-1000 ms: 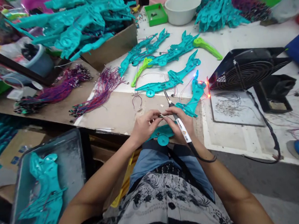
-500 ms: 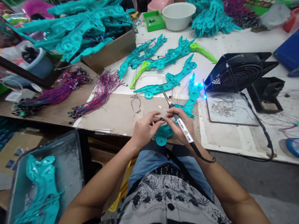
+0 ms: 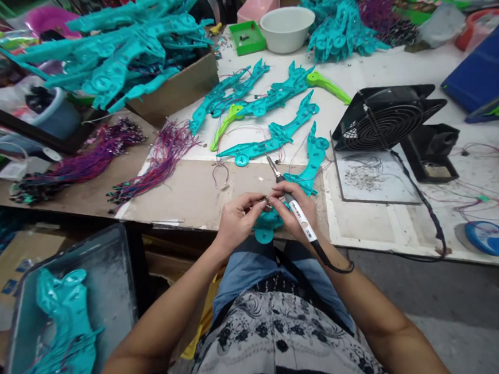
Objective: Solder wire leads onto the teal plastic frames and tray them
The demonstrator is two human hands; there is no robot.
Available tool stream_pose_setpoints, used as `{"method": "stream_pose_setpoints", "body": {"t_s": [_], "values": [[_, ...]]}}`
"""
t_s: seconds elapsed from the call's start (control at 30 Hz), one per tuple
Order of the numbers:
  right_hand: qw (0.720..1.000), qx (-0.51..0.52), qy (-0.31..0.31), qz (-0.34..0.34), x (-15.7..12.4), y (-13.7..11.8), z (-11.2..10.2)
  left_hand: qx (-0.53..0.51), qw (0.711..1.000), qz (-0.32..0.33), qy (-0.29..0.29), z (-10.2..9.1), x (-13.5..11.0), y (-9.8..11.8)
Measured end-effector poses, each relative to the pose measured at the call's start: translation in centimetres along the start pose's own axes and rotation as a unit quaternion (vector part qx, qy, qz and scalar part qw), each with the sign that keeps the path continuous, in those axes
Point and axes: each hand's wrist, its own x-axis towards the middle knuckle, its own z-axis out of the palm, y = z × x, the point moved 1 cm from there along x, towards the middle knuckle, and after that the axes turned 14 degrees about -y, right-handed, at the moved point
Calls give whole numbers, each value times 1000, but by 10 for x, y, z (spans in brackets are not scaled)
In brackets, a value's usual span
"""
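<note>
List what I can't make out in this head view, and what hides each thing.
All in the head view:
Tiny dark part: too small to identify, partly covered by fingertips of the bare left hand and bare right hand.
Teal plastic piece beneath: partly behind both hands.
Slim white-and-black soldering iron: lettering too small.
Grey rectangular plastic tub: near end cut off by bottom edge.
Brown cardboard box: inside hidden by its wall and teal plastic pile.

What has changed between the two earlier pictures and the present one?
The teal piece beside the fan showed coloured lights before; now none is lit. The view shifted slightly right. Nothing was visibly taken or released: the right hand still holds the soldering iron and meets the left hand at a small part.
</note>
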Motion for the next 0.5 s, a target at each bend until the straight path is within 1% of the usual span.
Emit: {"method": "stream_pose_setpoints", "body": {"t_s": [0.07,0.1,0.13,0.17,0.23,0.27,0.3,0.33,0.4,0.43,0.5], "values": [[998,-50,39,-11,-3,-2,-15,97,995,-24,15,-5,1,-6],[995,-74,69,-13,-6,-3,-25,167,985,-36,12,-9,1,-9],[990,-95,101,-14,-10,-3,-35,245,968,-48,-5,-14,0,-10],[985,-113,131,-13,-15,-1,-47,323,944,-58,-37,-18,0,-11],[973,-142,180,-7,-26,5,-67,449,885,-65,-110,-26,-1,-8],[969,-157,192,0,-32,9,-74,487,861,-60,-131,-27,-1,-5],[965,-171,199,8,-38,14,-79,510,848,-48,-134,-27,0,0],[962,-183,200,16,-42,20,-83,522,843,-30,-123,-23,3,4],[962,-195,191,30,-48,32,-83,530,841,6,-105,-4,11,11],[962,-197,183,37,-49,37,-82,532,839,15,-111,10,16,13],[964,-197,173,43,-49,47,-78,542,829,5,-134,41,27,11]]}}
